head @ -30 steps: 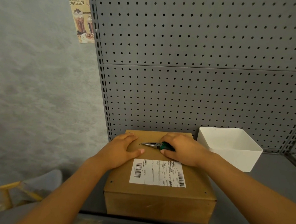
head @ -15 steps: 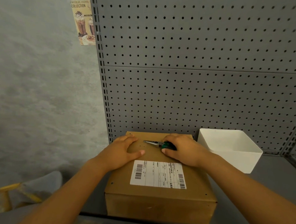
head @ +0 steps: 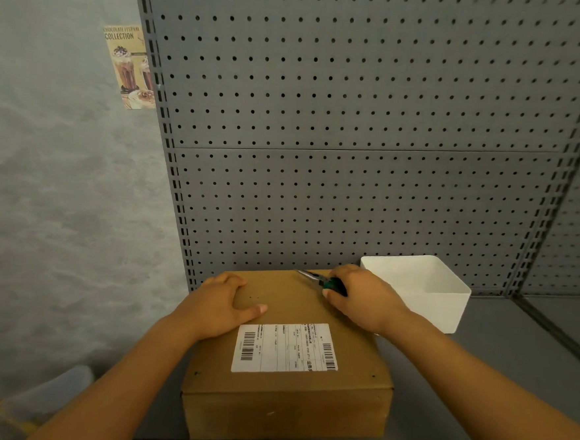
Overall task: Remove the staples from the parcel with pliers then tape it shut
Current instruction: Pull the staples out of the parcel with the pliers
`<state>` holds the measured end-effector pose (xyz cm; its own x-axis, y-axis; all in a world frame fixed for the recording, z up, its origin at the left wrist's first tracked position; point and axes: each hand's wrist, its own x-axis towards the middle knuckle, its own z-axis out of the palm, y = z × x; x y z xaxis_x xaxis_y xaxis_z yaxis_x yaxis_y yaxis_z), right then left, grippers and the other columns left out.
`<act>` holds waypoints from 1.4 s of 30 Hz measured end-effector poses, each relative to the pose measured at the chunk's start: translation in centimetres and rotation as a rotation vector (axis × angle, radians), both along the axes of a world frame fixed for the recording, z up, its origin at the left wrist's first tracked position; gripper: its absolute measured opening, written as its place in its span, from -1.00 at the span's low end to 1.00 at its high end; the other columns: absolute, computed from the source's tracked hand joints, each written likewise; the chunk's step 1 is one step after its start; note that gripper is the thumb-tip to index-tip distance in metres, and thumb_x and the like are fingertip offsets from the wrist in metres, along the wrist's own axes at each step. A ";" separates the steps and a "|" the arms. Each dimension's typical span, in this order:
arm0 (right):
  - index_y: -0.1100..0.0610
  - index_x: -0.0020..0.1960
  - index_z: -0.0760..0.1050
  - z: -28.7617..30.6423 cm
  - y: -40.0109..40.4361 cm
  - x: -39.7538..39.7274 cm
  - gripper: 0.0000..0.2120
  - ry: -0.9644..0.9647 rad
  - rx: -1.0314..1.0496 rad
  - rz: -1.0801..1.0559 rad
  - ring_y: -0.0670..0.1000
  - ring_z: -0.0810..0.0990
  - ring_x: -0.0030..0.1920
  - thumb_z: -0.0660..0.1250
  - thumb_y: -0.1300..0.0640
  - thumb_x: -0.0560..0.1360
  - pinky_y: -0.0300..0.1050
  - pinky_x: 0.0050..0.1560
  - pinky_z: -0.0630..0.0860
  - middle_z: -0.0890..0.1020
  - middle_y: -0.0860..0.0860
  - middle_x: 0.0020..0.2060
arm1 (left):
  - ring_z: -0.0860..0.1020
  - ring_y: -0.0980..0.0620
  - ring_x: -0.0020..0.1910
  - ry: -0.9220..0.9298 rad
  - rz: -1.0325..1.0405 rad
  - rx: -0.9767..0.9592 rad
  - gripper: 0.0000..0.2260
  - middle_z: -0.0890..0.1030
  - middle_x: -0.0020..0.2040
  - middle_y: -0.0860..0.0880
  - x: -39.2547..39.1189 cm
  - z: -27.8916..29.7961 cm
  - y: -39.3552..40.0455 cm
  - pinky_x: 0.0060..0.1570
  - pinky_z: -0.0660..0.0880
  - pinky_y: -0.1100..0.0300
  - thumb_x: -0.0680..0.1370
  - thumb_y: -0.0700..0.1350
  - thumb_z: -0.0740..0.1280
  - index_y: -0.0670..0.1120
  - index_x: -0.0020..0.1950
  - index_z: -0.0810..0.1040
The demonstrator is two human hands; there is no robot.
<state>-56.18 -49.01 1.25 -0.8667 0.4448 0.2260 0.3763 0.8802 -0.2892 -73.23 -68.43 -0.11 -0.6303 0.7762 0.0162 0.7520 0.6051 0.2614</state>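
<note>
pliers (head: 322, 281) shifted toward far right corner, right hand (head: 362, 298) gripping, left hand (head: 222, 306) flat on parcel (head: 290, 388)

Left hand (head: 219, 302): bare from what I can see, no glove, no ring on any of the fingers (head: 234, 279) in view.
Right hand (head: 365, 299): bare as well, no glove, nothing I can make out on its fingers (head: 345, 270).
Thumbnails: short and plain on both hands, as far as I can tell.
Wrists: I see no watch, band or bracelet on either.
Forearms: both uncovered right down to the bottom edge of my view; no sleeve or cuff reaches into the picture.
</note>
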 end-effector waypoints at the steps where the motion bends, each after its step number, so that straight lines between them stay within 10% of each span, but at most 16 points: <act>1: 0.04 0.20 0.46 0.1 0.4 0.6 -0.70 0.018 -0.008 -0.035 0.00 0.53 0.00 0.21 -0.10 0.57 -0.12 -0.01 0.52 0.55 0.01 0.09 | 0.30 -0.01 0.38 0.004 0.003 0.001 -0.26 0.27 0.46 0.02 -0.1 0.0 0.0 0.31 0.34 0.06 0.43 0.42 0.15 0.02 0.49 0.22; 11: 0.11 -0.09 0.42 0.4 6.4 7.4 -0.81 0.049 -0.065 -0.414 0.00 0.44 -0.30 0.21 -0.01 0.58 -0.15 -0.40 0.29 0.44 -0.02 -0.30 | 0.33 -0.02 0.35 0.045 0.020 -0.021 -0.24 0.32 0.42 0.00 0.0 0.0 0.6 0.29 0.37 0.04 0.40 0.45 0.13 0.02 0.46 0.25; 17: 0.16 0.04 0.43 0.1 7.5 8.6 -0.77 -0.055 -0.085 -0.533 0.09 0.46 -0.13 0.21 -0.01 0.56 -0.07 -0.21 0.41 0.44 0.06 -0.12 | 0.31 -0.04 0.37 0.043 0.024 -0.011 -0.27 0.31 0.43 0.00 0.3 0.0 0.5 0.29 0.35 0.04 0.42 0.43 0.15 0.01 0.46 0.26; 35: 0.12 0.01 0.43 -0.6 1.9 5.9 -0.63 0.124 -0.322 -0.278 -0.05 0.47 -0.23 0.37 -0.16 0.45 -0.25 -0.34 0.35 0.52 0.01 -0.17 | 0.18 -0.04 0.48 -0.259 0.144 0.244 -0.29 0.09 0.55 0.01 0.7 -0.9 -0.6 0.43 0.21 -0.02 0.48 0.23 0.31 0.01 0.53 0.14; 42: 0.11 0.21 0.36 -2.0 -0.6 4.5 -0.51 0.086 -0.459 -0.238 -0.04 0.48 -0.05 0.38 -0.17 0.45 -0.24 -0.12 0.42 0.46 -0.02 -0.01 | 0.52 0.00 -0.05 -0.661 0.350 0.408 -0.44 0.51 0.22 -0.09 0.8 -1.2 -1.8 -0.16 0.48 0.17 0.54 0.04 0.33 -0.10 0.46 0.21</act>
<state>-51.64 -49.60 -0.75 -0.7166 0.6969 0.0279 0.5080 0.5489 -0.6638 -72.47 -70.20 -1.33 -0.8113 0.5481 -0.2034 0.1555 0.5377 0.8287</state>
